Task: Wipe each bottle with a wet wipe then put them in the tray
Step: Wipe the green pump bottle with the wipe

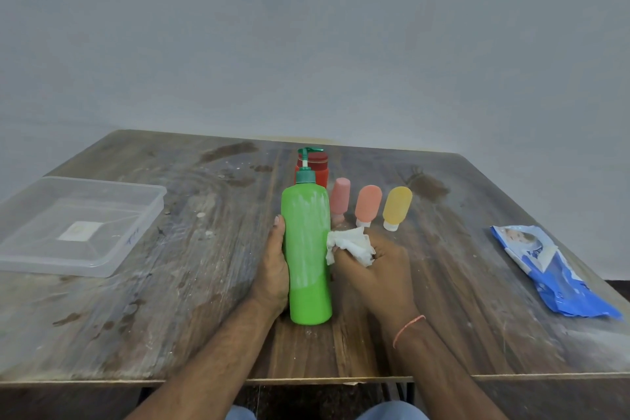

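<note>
Right now your left hand (274, 269) wraps its fingers round the tall green plastic pump bottle (308, 249) standing upright at the centre of the frame on the worn wooden table (191, 300). Your right hand (376, 274) clutches a crumpled white wet wipe (349, 245) pressed against the bottle's right side. Just behind the bottle stands a red jar (317, 170), partly hidden. To its right, three small squeeze tubes stand cap-down in a row: pink (340, 199), orange (367, 204), yellow (396, 207). The clear plastic tray (143, 215) lies at the left edge; the blue wipes packet (552, 276) at the right.
</note>
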### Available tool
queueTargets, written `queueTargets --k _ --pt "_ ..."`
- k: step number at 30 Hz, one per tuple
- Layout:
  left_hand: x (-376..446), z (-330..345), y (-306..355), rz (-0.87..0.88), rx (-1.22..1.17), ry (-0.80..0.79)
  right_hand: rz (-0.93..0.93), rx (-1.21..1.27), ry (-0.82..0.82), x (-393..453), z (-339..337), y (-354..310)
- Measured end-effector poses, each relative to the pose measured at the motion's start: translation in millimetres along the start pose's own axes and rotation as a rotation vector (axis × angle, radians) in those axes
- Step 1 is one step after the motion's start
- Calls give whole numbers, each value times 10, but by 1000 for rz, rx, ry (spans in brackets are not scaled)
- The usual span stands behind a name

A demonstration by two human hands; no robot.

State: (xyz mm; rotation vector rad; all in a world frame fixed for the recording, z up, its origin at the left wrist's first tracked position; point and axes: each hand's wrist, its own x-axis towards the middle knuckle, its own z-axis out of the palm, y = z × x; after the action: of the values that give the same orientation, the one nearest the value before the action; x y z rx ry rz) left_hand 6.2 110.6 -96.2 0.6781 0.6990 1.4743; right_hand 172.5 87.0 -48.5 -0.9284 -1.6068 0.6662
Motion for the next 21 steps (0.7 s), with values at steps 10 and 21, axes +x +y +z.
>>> queueTargets --k 10,21 --pt "12 20 13 -39 -2 -15 2 -9 -2 58 -28 33" --pt "-31 69 56 -26 -34 -78 -1 32 -46 144 -31 65"
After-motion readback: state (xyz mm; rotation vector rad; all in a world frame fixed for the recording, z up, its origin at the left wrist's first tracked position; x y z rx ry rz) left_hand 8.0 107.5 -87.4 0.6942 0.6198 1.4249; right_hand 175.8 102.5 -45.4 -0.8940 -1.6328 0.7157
